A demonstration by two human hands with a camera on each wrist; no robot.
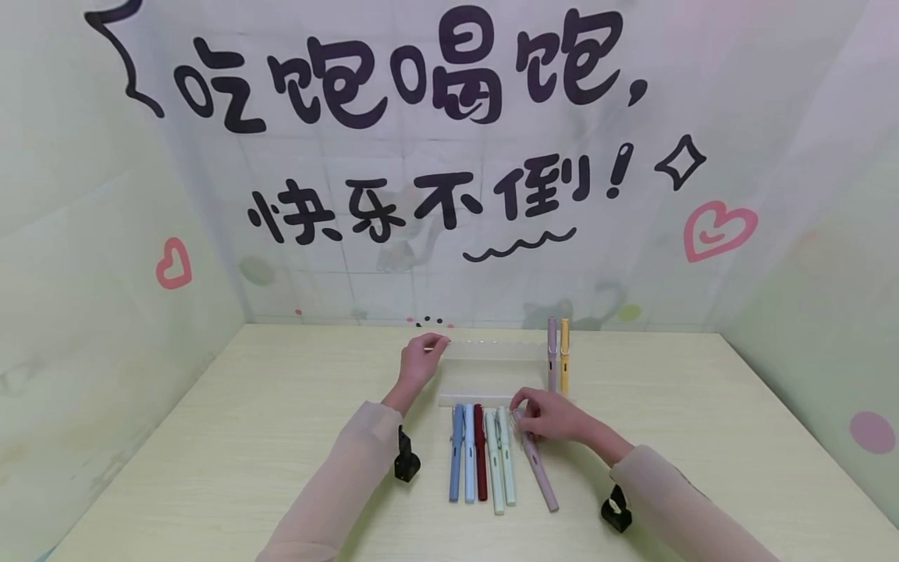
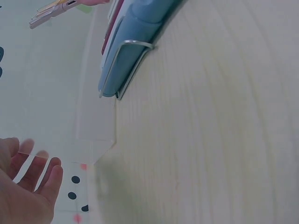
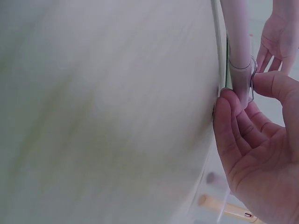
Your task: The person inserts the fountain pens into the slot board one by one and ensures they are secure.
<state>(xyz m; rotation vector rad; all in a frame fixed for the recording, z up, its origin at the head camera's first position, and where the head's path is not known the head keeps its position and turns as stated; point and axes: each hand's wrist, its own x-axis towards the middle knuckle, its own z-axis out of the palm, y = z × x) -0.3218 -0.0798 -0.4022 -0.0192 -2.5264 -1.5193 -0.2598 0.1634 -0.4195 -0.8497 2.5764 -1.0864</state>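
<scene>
A clear plastic pen stand [image 1: 492, 376] is on the table, and my left hand [image 1: 421, 361] pinches the upper left edge of its panel. In the left wrist view, the fingertips of the left hand [image 2: 32, 182] show around that see-through edge. My right hand [image 1: 551, 414] holds a mauve pen [image 1: 542, 476] near its clip end, its other end pointing toward the front of the table. The right wrist view has the thumb and fingers of the right hand [image 3: 261, 135] about the cap of the mauve pen [image 3: 237, 37].
Left of the held pen lie a blue pen [image 1: 456, 457], a light blue pen [image 1: 469, 460], a dark red pen [image 1: 481, 457] and pale green pens [image 1: 495, 472]. A purple pen [image 1: 552, 351] and a yellow pen [image 1: 565, 351] stand upright at the stand's right end. A printed wall sheet [image 1: 393, 289] hangs behind.
</scene>
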